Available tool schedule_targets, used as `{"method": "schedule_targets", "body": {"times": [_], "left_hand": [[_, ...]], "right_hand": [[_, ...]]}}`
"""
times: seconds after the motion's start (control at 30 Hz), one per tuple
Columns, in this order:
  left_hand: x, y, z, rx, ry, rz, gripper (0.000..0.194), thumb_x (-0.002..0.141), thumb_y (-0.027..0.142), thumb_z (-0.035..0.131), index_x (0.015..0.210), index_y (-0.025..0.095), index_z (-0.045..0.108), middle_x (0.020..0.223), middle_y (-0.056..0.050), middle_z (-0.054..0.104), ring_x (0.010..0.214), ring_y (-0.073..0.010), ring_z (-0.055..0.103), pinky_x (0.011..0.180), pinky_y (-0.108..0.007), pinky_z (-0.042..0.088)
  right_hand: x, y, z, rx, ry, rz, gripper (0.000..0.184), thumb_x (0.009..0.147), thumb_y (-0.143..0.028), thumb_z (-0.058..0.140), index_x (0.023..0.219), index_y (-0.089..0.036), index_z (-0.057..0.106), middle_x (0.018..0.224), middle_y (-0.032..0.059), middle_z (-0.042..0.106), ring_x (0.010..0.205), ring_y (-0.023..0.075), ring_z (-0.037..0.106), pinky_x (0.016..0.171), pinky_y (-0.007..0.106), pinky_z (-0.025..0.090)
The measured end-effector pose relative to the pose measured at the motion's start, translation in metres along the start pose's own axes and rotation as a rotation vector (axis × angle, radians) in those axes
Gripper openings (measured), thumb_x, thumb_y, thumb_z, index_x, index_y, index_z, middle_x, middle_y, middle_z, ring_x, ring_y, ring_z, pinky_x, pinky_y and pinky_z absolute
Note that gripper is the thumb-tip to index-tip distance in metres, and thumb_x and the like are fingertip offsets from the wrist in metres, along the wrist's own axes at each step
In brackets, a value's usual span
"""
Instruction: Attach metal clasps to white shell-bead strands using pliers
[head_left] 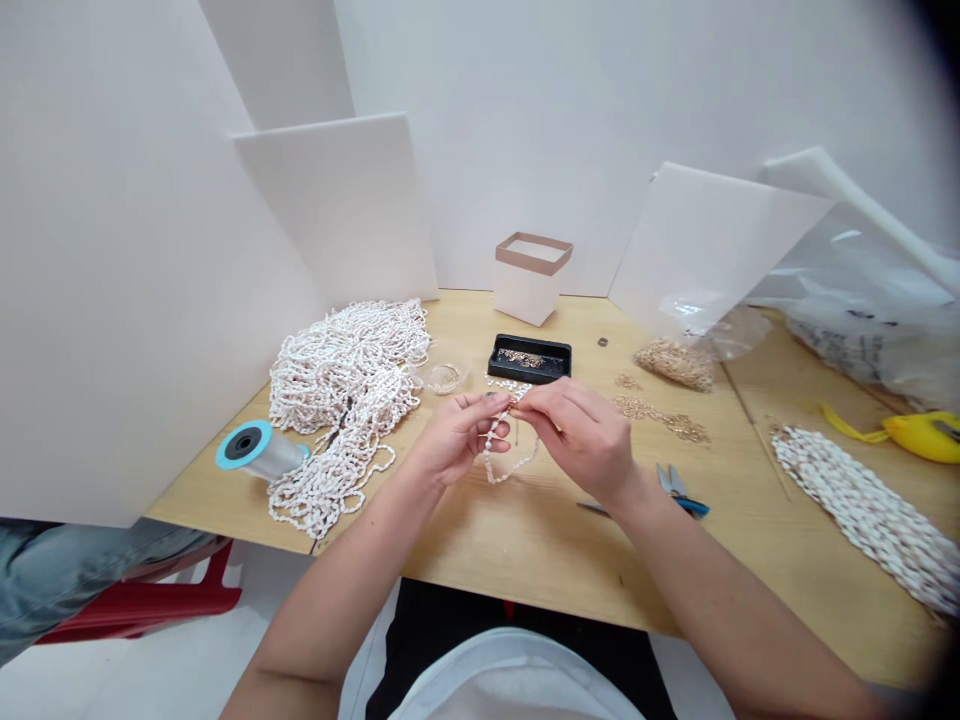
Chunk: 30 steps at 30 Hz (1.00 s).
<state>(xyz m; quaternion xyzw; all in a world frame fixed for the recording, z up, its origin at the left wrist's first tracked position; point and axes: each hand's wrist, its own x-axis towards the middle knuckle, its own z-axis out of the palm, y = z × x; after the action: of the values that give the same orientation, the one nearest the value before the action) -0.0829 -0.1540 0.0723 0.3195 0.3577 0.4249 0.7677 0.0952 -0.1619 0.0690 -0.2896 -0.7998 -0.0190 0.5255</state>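
Both my hands meet above the middle of the wooden table [525, 540]. My left hand [454, 435] pinches a short strand of white shell beads [501, 462] that hangs in a loop below the fingers. My right hand [581, 430] is closed in a pinch on the same strand's top end, fingertips touching those of the left. Just behind the hands lies a small black tray [529, 358] holding tiny gold-coloured parts.
A big heap of white bead strands [345, 385] and a spool with a blue rim [251, 448] lie left. Blue-handled pliers [679, 490], gold chain bits [660, 415], more bead strands [862, 505], plastic bags and a yellow tool [922, 435] lie right. A small white box [529, 278] stands behind.
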Motion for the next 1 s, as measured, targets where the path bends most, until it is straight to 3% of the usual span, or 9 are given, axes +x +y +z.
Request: {"method": "schedule_targets", "body": {"times": [0.2, 0.6, 1.0], "left_hand": [[0.000, 0.005, -0.006, 0.053, 0.017, -0.019, 0.035, 0.059, 0.026, 0.095, 0.083, 0.009, 0.076, 0.075, -0.002, 0.067, 0.061, -0.0075, 0.063, 0.054, -0.018, 0.054], [0.004, 0.003, -0.006, 0.047, 0.014, 0.018, 0.038, 0.058, 0.021, 0.094, 0.089, 0.011, 0.074, 0.070, -0.003, 0.071, 0.056, -0.0076, 0.064, 0.052, -0.017, 0.052], [-0.001, 0.006, -0.007, 0.266, -0.009, 0.187, 0.033, 0.065, 0.029, 0.091, 0.089, 0.014, 0.073, 0.072, 0.000, 0.069, 0.060, -0.0085, 0.064, 0.057, -0.020, 0.056]], "right_hand": [[-0.003, 0.004, 0.001, -0.044, 0.033, -0.002, 0.012, 0.093, -0.011, 0.064, 0.095, -0.022, 0.065, 0.083, 0.0051, 0.074, 0.074, 0.0171, 0.067, 0.069, 0.031, 0.057], [-0.006, 0.002, -0.005, -0.006, 0.027, 0.065, 0.009, 0.092, -0.013, 0.066, 0.089, -0.022, 0.067, 0.080, 0.0047, 0.073, 0.071, 0.0170, 0.067, 0.068, 0.030, 0.057], [0.005, 0.001, -0.012, 0.018, -0.034, -0.041, 0.009, 0.093, -0.011, 0.066, 0.092, -0.020, 0.066, 0.077, 0.0039, 0.071, 0.069, 0.0153, 0.065, 0.065, 0.029, 0.056]]}}
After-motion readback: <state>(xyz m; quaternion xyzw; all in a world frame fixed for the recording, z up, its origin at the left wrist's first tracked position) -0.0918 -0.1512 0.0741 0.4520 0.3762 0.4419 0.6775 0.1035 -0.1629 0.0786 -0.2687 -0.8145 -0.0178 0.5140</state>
